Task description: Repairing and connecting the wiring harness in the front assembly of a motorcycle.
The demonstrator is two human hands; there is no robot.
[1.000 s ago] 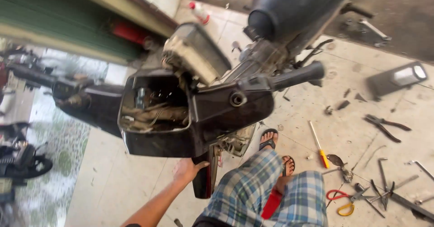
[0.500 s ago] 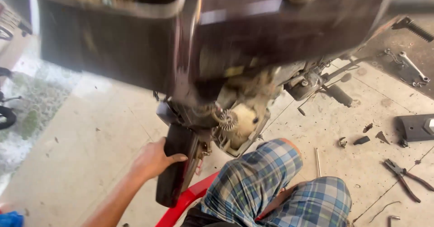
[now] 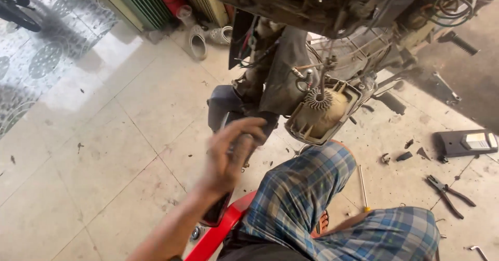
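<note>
The scooter point(image 3: 332, 42) filled the upper frame, its top cut off. At centre our left hand point(image 3: 228, 154), blurred, wrapped its fingers around a dark panel point(image 3: 221, 107) under the engine. We couldn't see our right hand. Pliers point(image 3: 447, 193) lay lower right.

hand point(image 3: 228, 154): 1 | pliers point(image 3: 448, 192): 1 | screwdriver point(image 3: 363, 188): 1 | engine fan point(image 3: 318, 100): 1

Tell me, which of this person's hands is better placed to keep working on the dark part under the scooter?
Probably the left. The left hand is already up against the dark part beside the finned fan housing of the scooter. The right hand is out of view, so nothing shows it near the work.
</note>
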